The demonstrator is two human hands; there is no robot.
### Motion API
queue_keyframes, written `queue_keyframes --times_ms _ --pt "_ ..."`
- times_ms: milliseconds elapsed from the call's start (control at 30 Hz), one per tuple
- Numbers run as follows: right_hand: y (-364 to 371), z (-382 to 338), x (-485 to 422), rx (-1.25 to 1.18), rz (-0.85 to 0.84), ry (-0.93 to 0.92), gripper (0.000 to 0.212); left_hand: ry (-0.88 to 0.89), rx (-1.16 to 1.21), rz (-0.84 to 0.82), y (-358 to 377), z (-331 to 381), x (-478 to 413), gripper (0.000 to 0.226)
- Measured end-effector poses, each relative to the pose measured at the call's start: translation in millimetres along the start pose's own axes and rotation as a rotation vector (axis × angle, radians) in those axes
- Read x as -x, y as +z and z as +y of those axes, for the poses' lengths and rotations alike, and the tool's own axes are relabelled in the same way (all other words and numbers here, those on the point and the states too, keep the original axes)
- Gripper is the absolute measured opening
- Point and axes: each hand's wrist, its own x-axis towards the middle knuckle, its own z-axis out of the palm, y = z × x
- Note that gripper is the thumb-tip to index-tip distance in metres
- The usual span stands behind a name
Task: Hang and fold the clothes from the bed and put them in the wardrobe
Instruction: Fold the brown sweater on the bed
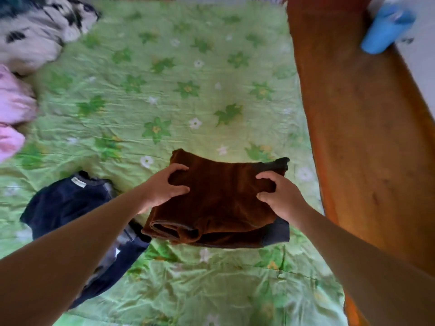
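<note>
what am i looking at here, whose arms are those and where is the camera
There is just one picture, taken by a wide-angle camera worn on a person's head, looking forward and down. That is why the two bare arms come in from the bottom: they belong to the wearer. No machine is involved.

The surface is a bed with a green flowered sheet. The left hand and right hand both grip a folded brown garment, fingers curled over its top; a dark grey piece shows at its right edge.

Beside it, left, lies a navy garment, not yet folded. At the far left are pink clothes and a black-and-cream patterned piece. Along the right runs a wooden bed frame, with a blue container beyond it, blurred.
</note>
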Motion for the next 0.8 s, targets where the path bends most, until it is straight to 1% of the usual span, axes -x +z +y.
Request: queue_keyframes --times_ms 100,300,400,467,567,633,800 --pt "-49 -52 40 -0.007 0.026 0.033 0.043 0.052 -0.113 -0.04 -23 69 39 0.047" --pt "-163 -159 143 -0.041 0.091 0.053 0.034 0.141 -0.326 -0.146 -64 225 134 0.054" --pt "-218 -198 205 -0.093 0.142 0.057 0.032 0.177 -0.425 -0.169 -73 299 187 0.06" --pt "-251 -218 247 -0.136 0.193 0.042 0.032 0.234 -0.463 -0.182 -72 344 219 0.063" --pt "-300 -239 304 -0.161 0.275 0.031 0.03 0.369 -0.546 -0.185 -61 405 276 0.047" --pt "-333 -249 336 -0.143 0.313 0.019 0.028 0.441 -0.6 -0.155 -51 441 306 0.038" --pt "-404 -253 402 -0.045 0.424 0.008 0.026 0.539 -0.707 -0.138 -5 520 359 0.035"
